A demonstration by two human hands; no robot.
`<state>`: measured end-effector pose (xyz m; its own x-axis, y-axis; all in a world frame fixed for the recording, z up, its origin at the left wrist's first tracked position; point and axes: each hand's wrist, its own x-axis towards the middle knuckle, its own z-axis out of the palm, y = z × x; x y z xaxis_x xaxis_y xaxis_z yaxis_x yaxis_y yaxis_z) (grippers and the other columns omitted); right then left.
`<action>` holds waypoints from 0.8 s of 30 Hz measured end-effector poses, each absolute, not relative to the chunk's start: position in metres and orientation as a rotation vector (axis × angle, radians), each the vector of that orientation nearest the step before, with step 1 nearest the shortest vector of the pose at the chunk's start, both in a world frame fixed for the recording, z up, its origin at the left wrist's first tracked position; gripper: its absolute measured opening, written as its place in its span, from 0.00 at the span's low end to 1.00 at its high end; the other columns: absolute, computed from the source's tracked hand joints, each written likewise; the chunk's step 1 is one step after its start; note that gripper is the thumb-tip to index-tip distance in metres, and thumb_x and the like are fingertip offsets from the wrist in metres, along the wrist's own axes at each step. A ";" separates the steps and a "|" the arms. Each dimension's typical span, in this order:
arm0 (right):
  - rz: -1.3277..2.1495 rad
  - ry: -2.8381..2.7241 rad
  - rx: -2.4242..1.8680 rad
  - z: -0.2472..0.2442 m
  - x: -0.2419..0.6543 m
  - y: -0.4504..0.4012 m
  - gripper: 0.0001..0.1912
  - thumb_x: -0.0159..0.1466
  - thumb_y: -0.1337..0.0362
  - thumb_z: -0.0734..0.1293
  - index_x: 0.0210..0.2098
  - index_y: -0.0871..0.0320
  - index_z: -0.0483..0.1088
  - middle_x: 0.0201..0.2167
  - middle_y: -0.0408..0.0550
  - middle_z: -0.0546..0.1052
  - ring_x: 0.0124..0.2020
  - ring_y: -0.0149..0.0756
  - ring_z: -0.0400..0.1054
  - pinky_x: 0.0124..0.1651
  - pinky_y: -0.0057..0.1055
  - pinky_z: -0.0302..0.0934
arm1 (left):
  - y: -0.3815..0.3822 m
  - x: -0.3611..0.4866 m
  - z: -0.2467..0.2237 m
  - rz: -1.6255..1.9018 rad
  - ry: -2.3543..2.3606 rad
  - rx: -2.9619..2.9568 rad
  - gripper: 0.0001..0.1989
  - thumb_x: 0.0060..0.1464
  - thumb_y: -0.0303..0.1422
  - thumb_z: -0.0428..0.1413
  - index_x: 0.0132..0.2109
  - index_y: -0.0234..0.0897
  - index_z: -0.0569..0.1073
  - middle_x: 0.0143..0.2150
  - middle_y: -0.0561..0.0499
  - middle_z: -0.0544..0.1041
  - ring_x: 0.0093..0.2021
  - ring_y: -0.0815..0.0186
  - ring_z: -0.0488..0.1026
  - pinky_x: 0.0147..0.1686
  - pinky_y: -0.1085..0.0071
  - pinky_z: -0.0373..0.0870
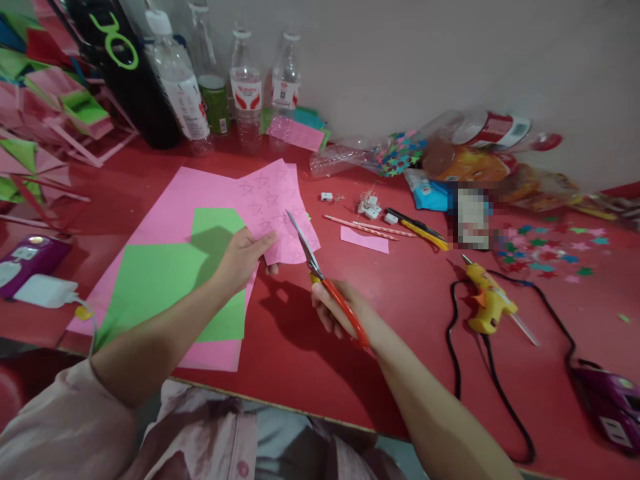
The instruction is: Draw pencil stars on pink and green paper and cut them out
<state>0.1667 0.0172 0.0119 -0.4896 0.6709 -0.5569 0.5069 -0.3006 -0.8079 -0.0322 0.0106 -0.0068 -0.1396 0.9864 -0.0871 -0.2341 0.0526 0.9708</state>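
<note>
My left hand (245,257) pinches the lower left edge of a pink paper sheet (273,200) covered with drawn star outlines. In my right hand (337,303) is a pair of scissors (343,308) with red handles, its blades pointing up and left at the paper's right part. The blades look closed or nearly so; whether they touch the paper I cannot tell. Beneath my left forearm lie green paper (170,287) and larger pink sheets (173,193) on the red table (300,360).
Bottles (247,93) and a black flask (135,73) stand along the wall. A yellow glue gun (487,300) with a black cord lies right, near scattered paper stars (555,247). Paper straws (367,228) and a yellow cutter (425,233) lie mid-table. Pink-green paper models (75,107) fill the left.
</note>
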 end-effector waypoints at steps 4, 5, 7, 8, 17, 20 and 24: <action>1.905 -1.764 -1.504 0.014 0.166 0.014 0.27 0.57 0.37 0.61 0.24 0.56 0.61 0.09 0.36 0.64 0.08 0.22 0.53 0.13 0.20 0.49 | 0.011 -0.032 -0.006 1.373 1.153 0.894 0.18 0.51 0.42 0.61 0.22 0.34 0.70 0.13 0.55 0.70 0.13 0.73 0.68 0.14 0.79 0.65; 1.896 -1.761 -1.510 0.015 0.166 0.014 0.27 0.57 0.37 0.61 0.24 0.56 0.61 0.09 0.36 0.64 0.08 0.22 0.53 0.13 0.20 0.49 | 0.011 -0.031 -0.006 1.376 1.144 0.891 0.19 0.51 0.42 0.62 0.21 0.34 0.70 0.13 0.55 0.70 0.13 0.73 0.68 0.14 0.80 0.65; 1.875 -1.757 -1.528 0.015 0.166 0.013 0.26 0.58 0.38 0.61 0.24 0.56 0.60 0.08 0.35 0.63 0.08 0.22 0.53 0.13 0.20 0.49 | 0.011 -0.031 -0.007 1.380 1.123 0.888 0.19 0.51 0.43 0.62 0.21 0.34 0.70 0.14 0.55 0.71 0.13 0.73 0.69 0.14 0.80 0.65; 1.866 -1.756 -1.536 0.016 0.166 0.013 0.26 0.58 0.39 0.61 0.24 0.56 0.60 0.08 0.35 0.63 0.08 0.22 0.52 0.13 0.20 0.49 | 0.011 -0.031 -0.007 1.381 1.115 0.888 0.19 0.51 0.43 0.62 0.22 0.34 0.70 0.14 0.55 0.71 0.13 0.73 0.69 0.14 0.80 0.65; 1.846 -1.808 -1.601 0.020 0.168 0.017 0.24 0.60 0.41 0.61 0.24 0.56 0.60 0.08 0.35 0.64 0.08 0.22 0.53 0.14 0.20 0.49 | 0.011 -0.033 -0.008 1.367 1.136 0.886 0.19 0.52 0.42 0.61 0.21 0.34 0.71 0.14 0.54 0.71 0.13 0.72 0.68 0.13 0.78 0.65; 1.830 -1.817 -1.620 0.021 0.168 0.017 0.23 0.60 0.42 0.61 0.24 0.56 0.60 0.09 0.35 0.63 0.09 0.23 0.53 0.14 0.20 0.49 | 0.011 -0.033 -0.008 1.358 1.161 0.897 0.20 0.52 0.43 0.60 0.21 0.34 0.71 0.14 0.53 0.71 0.13 0.72 0.68 0.13 0.78 0.65; 1.840 -1.816 -1.623 0.019 0.170 0.019 0.24 0.59 0.41 0.62 0.24 0.55 0.60 0.09 0.35 0.64 0.08 0.23 0.53 0.14 0.21 0.48 | 0.011 -0.034 -0.008 1.357 1.147 0.924 0.20 0.52 0.43 0.60 0.19 0.34 0.70 0.13 0.52 0.70 0.13 0.73 0.67 0.14 0.78 0.64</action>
<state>0.1700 0.0193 0.0193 -0.4320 0.6849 -0.5868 0.5779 -0.2893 -0.7631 -0.0342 0.0107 -0.0078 -0.1168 0.9902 -0.0767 -0.2404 0.0468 0.9695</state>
